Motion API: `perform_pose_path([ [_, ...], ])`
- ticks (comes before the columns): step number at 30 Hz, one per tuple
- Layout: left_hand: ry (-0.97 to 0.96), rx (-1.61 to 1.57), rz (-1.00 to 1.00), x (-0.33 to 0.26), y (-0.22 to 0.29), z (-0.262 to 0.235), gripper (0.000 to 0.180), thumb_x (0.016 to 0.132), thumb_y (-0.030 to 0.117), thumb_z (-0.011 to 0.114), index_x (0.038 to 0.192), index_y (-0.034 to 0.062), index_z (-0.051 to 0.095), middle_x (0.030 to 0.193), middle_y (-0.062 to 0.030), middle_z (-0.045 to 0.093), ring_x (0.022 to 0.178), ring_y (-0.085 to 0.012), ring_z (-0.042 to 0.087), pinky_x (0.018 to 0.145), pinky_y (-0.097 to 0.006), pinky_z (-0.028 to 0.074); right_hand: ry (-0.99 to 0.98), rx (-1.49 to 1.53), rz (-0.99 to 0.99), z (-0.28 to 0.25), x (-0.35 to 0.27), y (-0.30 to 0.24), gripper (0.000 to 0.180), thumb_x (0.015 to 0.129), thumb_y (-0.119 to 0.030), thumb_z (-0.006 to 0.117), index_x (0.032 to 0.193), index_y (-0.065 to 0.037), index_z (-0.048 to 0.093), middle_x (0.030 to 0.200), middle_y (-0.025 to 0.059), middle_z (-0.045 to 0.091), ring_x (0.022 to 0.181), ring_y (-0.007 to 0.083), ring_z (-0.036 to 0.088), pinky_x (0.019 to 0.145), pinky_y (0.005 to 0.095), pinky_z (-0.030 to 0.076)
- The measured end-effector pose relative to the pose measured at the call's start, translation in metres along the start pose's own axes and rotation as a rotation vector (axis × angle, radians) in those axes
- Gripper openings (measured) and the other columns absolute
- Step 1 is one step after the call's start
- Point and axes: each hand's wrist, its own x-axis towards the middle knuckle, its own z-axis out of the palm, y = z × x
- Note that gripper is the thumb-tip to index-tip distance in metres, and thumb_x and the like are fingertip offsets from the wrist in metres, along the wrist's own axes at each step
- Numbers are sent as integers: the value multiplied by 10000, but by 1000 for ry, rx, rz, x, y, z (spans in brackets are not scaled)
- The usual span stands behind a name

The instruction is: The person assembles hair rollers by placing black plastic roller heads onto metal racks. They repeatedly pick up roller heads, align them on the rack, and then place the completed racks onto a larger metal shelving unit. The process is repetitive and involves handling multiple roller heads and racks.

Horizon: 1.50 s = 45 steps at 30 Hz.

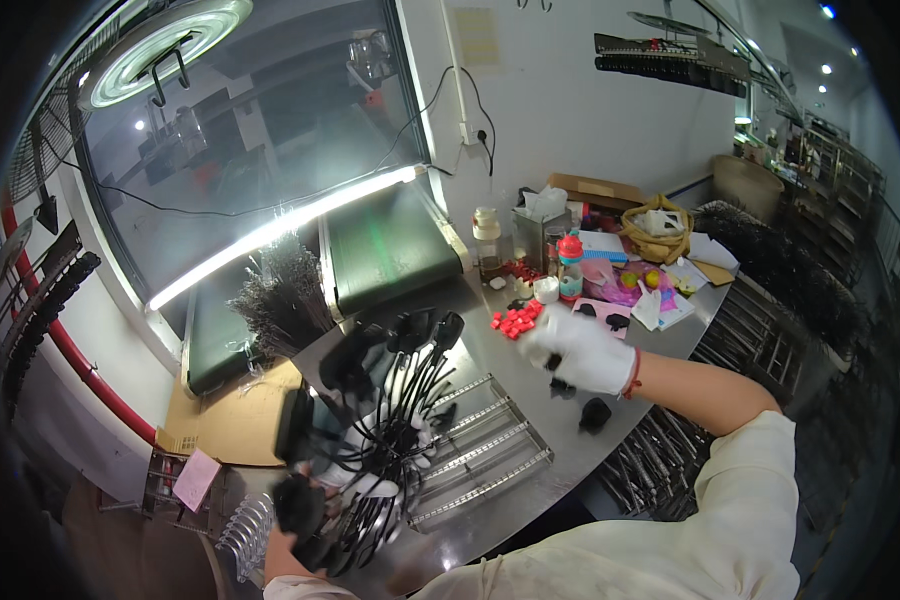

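My left hand (pixel 370 478), in a white glove, is closed around a bundle of thin black rods (pixel 398 435). Broad black heads fan out at the rods' ends, and several of them blur with motion. The bundle hides much of that hand. Over the steel table, my right hand (pixel 582 352) wears a white glove too, its fingers curled and smeared. Something small and dark shows at its fingers; its kind is unclear. Just left of those fingertips sits a pile of small red pieces (pixel 516 319). A loose black piece (pixel 595 415) lies below the right hand.
A metal rack with slotted bars (pixel 485 445) lies on the steel table (pixel 570 450). Beyond are a bottle with a red top (pixel 570 268), a tan bag (pixel 658 228) and a conveyor belt (pixel 390 250). Dark rods (pixel 285 295) stand bunched beside the belt. Cardboard (pixel 235 420) is at left.
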Motion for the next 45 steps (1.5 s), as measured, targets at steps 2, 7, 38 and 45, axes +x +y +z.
perform_pose_path([
  [2,-43,-159,-50,12,-16,1,802,663,208,862,1366,-5,540,1267,-195,612,1048,-302,638,890,-415,510,313,115,-65,-31,17,-37,362,945,-249,691,1234,-43,620,998,53,641,928,168,634,798,327,517],
  [7,-76,829,-110,41,31,29,826,684,189,860,1408,-19,521,1324,-228,595,1167,-344,588,994,-442,467,227,307,-91,-22,59,-102,518,987,-286,621,1409,-10,501,1282,202,554,1167,344,606,1015,415,517],
  [38,180,1164,-51,46,-10,-33,988,536,228,908,1422,-4,537,1400,-257,566,1263,-404,586,1052,-447,493,-1006,566,283,-19,9,-3,124,861,-93,707,972,-54,668,910,89,657,809,213,633,720,385,526],
  [45,283,-1026,-171,10,-49,-15,394,1046,338,508,1177,5,673,1072,-172,727,977,-356,690,794,-420,556,210,-297,-412,-65,51,-123,368,782,-24,713,1145,-64,667,1267,228,580,1095,404,631,895,417,558],
])
